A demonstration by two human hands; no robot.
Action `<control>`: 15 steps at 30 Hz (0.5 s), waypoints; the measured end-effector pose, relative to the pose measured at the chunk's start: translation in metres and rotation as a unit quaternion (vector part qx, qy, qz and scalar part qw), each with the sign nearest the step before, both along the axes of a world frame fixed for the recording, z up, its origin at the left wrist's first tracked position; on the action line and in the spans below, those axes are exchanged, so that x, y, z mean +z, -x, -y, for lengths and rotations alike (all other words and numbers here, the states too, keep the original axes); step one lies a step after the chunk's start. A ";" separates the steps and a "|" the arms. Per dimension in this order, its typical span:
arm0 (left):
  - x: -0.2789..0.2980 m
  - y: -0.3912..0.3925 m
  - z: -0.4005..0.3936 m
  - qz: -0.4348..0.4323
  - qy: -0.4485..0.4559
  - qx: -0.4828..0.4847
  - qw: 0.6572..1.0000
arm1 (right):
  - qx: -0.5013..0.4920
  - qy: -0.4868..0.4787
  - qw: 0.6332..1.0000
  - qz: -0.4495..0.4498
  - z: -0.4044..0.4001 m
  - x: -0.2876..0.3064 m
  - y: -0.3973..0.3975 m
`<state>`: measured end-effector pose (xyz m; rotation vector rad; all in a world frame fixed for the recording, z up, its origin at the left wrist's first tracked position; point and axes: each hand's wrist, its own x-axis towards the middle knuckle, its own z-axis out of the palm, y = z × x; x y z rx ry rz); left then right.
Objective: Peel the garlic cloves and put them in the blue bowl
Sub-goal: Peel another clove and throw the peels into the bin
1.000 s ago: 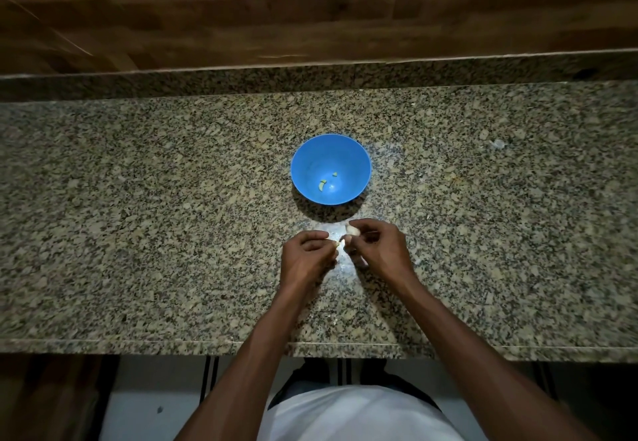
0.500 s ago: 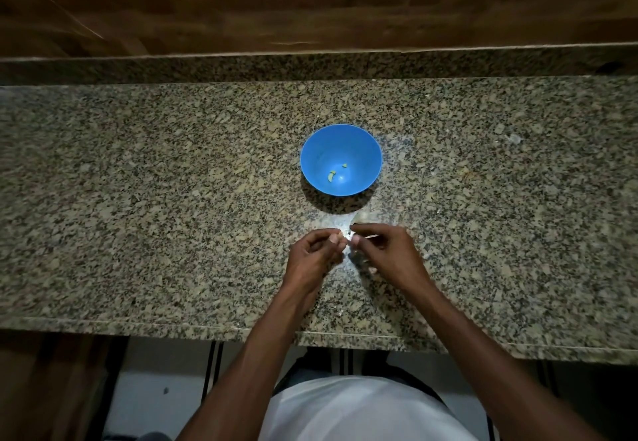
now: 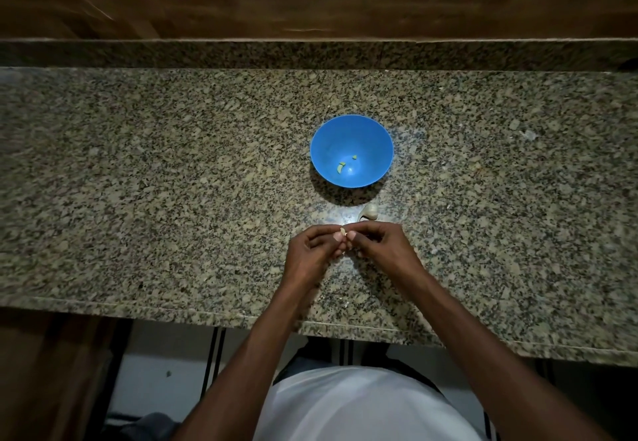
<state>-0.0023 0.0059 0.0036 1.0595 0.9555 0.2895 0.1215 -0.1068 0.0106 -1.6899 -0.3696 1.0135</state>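
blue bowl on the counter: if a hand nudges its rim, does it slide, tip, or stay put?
The blue bowl looks like thin plastic and holds only a few small bits, so it is probably light and would slide easily on the polished granite counter. Its walls taper to a narrower base, so a push high on the rim might tip it rather than slide it.

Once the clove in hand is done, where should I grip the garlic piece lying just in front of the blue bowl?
Pinch the garlic piece across its plump rounded body, coming from above on the near side. The blue bowl blocks the far side, and the pale thin end pointing toward the hands looks too flimsy. The right hand is nearest, though it and the left hand now pinch a clove.
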 end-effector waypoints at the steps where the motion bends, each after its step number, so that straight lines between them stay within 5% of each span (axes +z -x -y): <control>1: 0.001 0.001 -0.001 -0.003 -0.018 -0.009 1.000 | 0.005 -0.008 1.000 -0.004 0.001 0.001 0.001; 8: -0.008 0.004 -0.007 -0.028 -0.091 -0.086 0.992 | -0.014 0.001 1.000 0.001 0.001 -0.009 0.004; 12: -0.014 0.006 -0.013 -0.117 -0.207 -0.077 0.968 | -0.032 0.017 0.999 0.007 0.002 -0.013 0.000; 15: -0.017 0.006 -0.021 -0.150 -0.270 -0.063 0.949 | 0.033 0.064 0.986 0.148 0.001 -0.015 -0.005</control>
